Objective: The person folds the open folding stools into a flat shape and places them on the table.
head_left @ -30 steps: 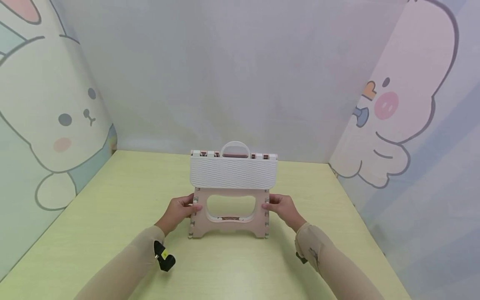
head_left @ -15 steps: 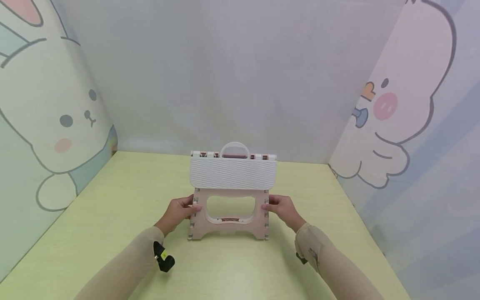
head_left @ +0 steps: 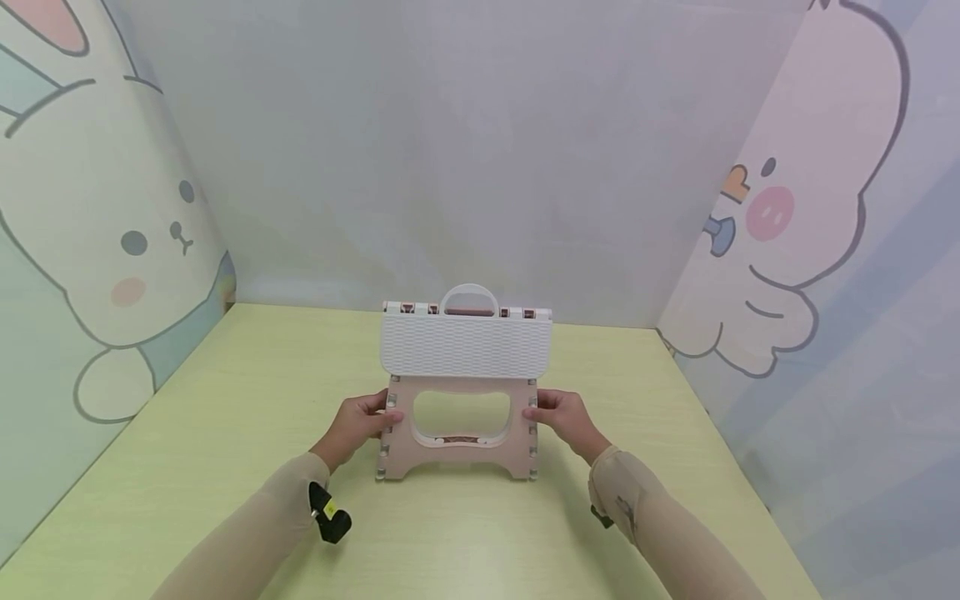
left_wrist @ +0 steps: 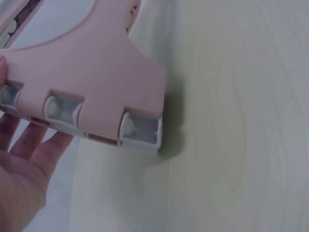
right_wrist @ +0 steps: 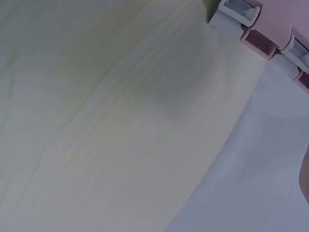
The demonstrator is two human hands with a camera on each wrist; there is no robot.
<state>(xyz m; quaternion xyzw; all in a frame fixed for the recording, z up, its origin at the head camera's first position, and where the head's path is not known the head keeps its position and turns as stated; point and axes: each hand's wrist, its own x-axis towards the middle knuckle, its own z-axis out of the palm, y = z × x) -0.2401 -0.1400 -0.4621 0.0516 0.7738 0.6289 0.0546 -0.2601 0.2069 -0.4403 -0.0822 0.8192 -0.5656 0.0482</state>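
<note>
A folding step stool (head_left: 465, 346) stands upright in the middle of the head view, with a white woven-textured top flap, a white carry handle (head_left: 469, 293) above and a pink leg panel (head_left: 461, 457) with an oval opening below. My left hand (head_left: 355, 427) grips the panel's left edge, thumb on the front and fingers behind. At the opposite edge my right hand (head_left: 570, 421) pinches the panel the same way. The left wrist view shows the pink panel (left_wrist: 91, 72) and its hinge lugs close up, with my fingers behind it. Only a corner of the stool (right_wrist: 275, 24) enters the right wrist view.
The stool is on a pale yellow wooden table (head_left: 480, 542). Grey-white fabric (head_left: 450, 167) hangs behind the table, and cartoon-printed panels (head_left: 112, 208) flank it left and right. Black camera mounts (head_left: 330, 512) sit on the wrists.
</note>
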